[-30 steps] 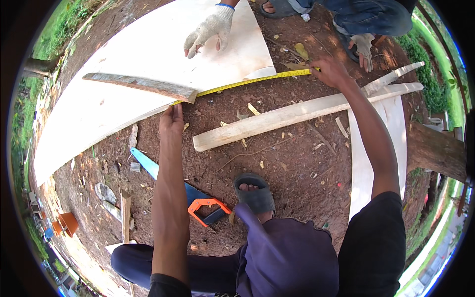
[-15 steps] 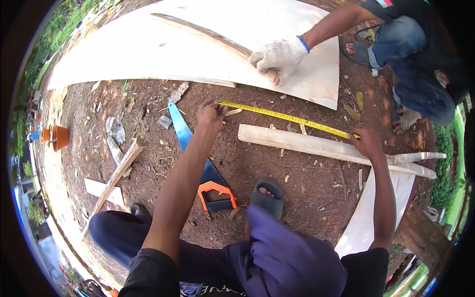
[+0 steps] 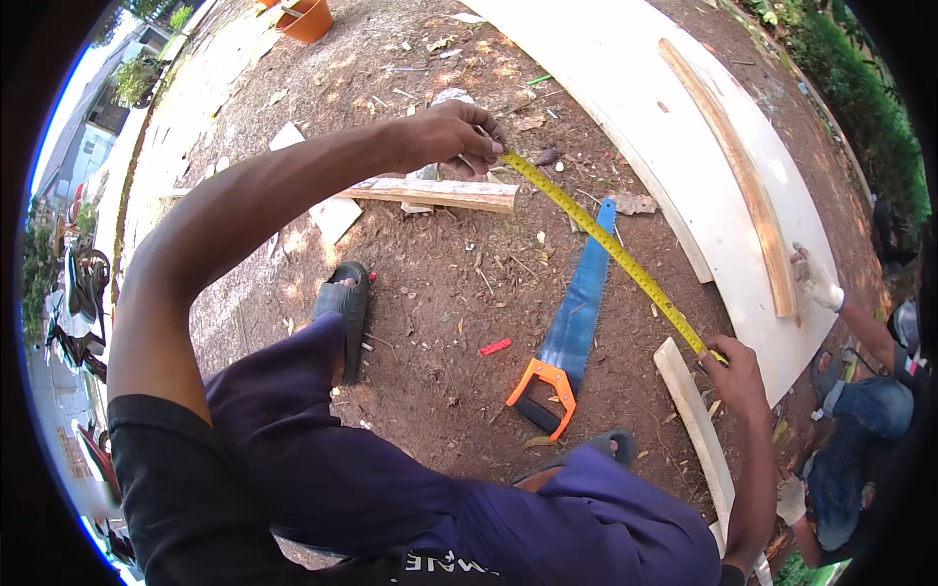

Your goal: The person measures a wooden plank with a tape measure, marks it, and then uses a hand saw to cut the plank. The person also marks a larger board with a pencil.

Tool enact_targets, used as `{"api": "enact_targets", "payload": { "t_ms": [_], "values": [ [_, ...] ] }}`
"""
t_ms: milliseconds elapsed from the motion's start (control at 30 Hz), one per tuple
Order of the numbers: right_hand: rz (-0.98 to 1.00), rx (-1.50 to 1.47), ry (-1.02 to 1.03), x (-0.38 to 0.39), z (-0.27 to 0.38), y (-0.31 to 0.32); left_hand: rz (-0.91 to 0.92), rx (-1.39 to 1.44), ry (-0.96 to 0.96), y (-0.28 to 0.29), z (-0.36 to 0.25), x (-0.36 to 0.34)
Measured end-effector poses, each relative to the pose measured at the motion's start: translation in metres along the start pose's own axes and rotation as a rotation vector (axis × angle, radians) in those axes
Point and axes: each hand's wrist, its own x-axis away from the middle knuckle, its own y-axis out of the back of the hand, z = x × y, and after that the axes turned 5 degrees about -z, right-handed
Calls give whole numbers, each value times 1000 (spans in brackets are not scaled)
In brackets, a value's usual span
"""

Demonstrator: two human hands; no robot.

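Observation:
My left hand point(image 3: 454, 142) pinches one end of a yellow measuring tape point(image 3: 608, 241), above a rough wooden batten point(image 3: 440, 193) on the ground. The tape runs taut down to my right hand point(image 3: 735, 376), which is closed around its other end. Below that hand lies a pale plank point(image 3: 692, 410), partly hidden by my forearm. A handsaw point(image 3: 583, 308) with a blue blade and an orange and black handle rests on the soil beneath the tape.
At the right, a large pale sheet point(image 3: 635, 83) carries a long wood strip point(image 3: 733, 161). A co-worker's gloved hand point(image 3: 819, 280) is beside the strip's near end. An orange bucket point(image 3: 308, 21) stands far left. A red scrap point(image 3: 495, 347) lies between my sandalled feet.
My view has swung left, so the sheet and co-worker appear farther right. My left hand has moved left over the batten, the tape still stretched. The co-worker's gloved hand has shifted off the strip.

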Motion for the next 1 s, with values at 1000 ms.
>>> {"api": "enact_targets", "payload": {
  "t_ms": [1000],
  "values": [
    [-35,-1030,-441,-143,408,-269,151,195,-356,66,212,48]
  ]
}}
